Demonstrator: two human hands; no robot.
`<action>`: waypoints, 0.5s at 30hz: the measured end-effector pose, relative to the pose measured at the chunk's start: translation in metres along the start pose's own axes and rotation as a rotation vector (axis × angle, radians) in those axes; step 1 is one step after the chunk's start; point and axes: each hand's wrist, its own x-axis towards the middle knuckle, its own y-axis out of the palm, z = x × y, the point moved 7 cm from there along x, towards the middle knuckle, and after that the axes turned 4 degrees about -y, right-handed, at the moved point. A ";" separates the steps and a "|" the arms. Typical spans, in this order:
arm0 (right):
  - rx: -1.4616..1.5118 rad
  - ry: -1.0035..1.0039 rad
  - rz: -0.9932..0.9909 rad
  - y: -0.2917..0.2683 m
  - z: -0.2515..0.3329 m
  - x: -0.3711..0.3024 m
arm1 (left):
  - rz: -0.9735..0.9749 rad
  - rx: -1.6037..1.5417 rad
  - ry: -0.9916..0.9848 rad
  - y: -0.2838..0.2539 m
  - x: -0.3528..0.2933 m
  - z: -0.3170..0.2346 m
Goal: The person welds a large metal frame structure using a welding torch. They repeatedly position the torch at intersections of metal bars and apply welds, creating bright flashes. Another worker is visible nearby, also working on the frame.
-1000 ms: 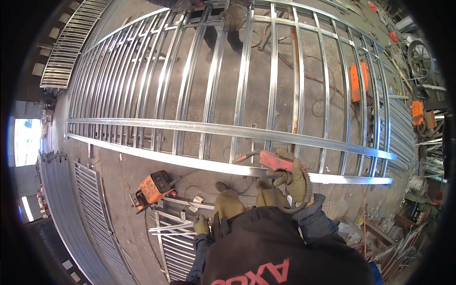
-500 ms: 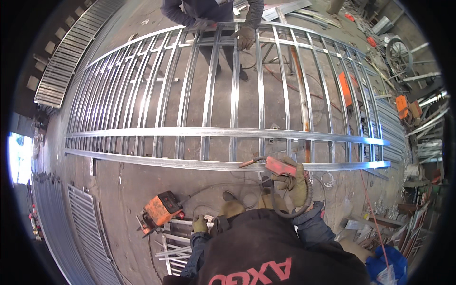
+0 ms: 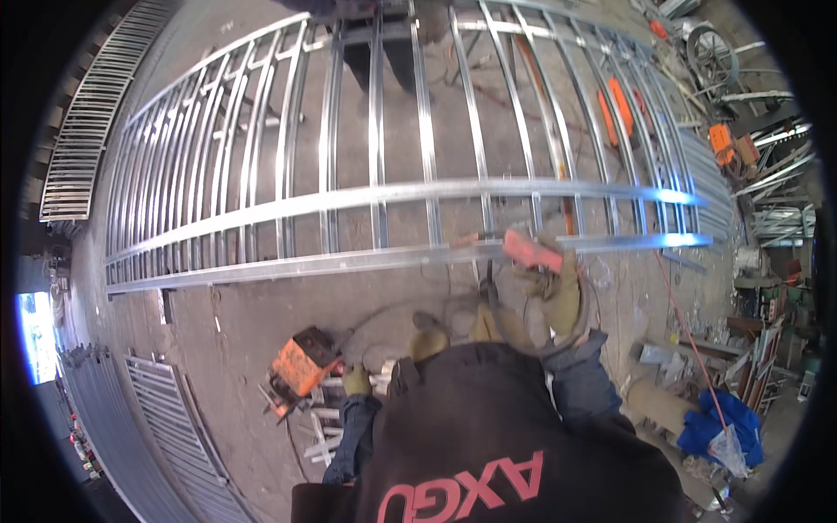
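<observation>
My right hand [image 3: 562,296], in a tan work glove, grips a red-handled welding torch [image 3: 532,251]. The torch's copper-coloured nozzle points left, over the near rail of a large silver metal frame [image 3: 305,268]; whether it touches is unclear. From the handle a dark cable curves down past my right wrist. My left hand [image 3: 356,381], also gloved, hangs low beside an orange machine box [image 3: 301,362]; its fingers are too indistinct to read. Many upright bars cross the frame between its rails. A person [image 3: 379,52] stands at the frame's far side, mostly cut off by the top edge.
Slatted metal panels [image 3: 179,418] lie at the left, with another barred panel [image 3: 78,157] farther back. Short metal pieces [image 3: 323,440] sit below my left hand. At right are scrap metal, a blue bag [image 3: 719,431], a wheel [image 3: 711,57] and a thin red line [image 3: 689,340].
The view has shifted, so the frame sits higher in the picture and the person opposite is more cut off. The torch stays in my right hand, higher in view.
</observation>
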 end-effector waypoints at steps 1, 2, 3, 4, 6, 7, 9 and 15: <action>-0.013 -0.004 0.030 -0.002 -0.002 0.006 | -0.077 -0.108 0.031 -0.004 -0.005 -0.001; -0.027 0.008 0.014 -0.010 -0.005 0.005 | -0.072 -0.065 0.085 -0.008 -0.012 -0.020; -0.017 0.011 0.019 -0.011 -0.007 0.011 | 0.070 -0.500 -0.238 0.007 -0.015 -0.009; -0.008 0.001 0.027 -0.013 -0.007 0.021 | 0.066 -0.921 -0.603 0.022 -0.026 0.000; 0.013 0.006 0.043 -0.019 -0.006 0.034 | 0.065 -1.072 -0.763 0.031 -0.036 -0.010; 0.025 0.015 0.057 -0.021 -0.006 0.040 | 0.058 -1.045 -0.733 0.032 -0.040 -0.015; 0.028 0.055 0.073 -0.030 -0.008 0.053 | 0.102 -0.884 -0.792 0.033 -0.054 -0.027; 0.022 0.178 0.160 -0.040 -0.033 0.092 | 0.016 -0.913 -0.888 0.007 -0.085 -0.088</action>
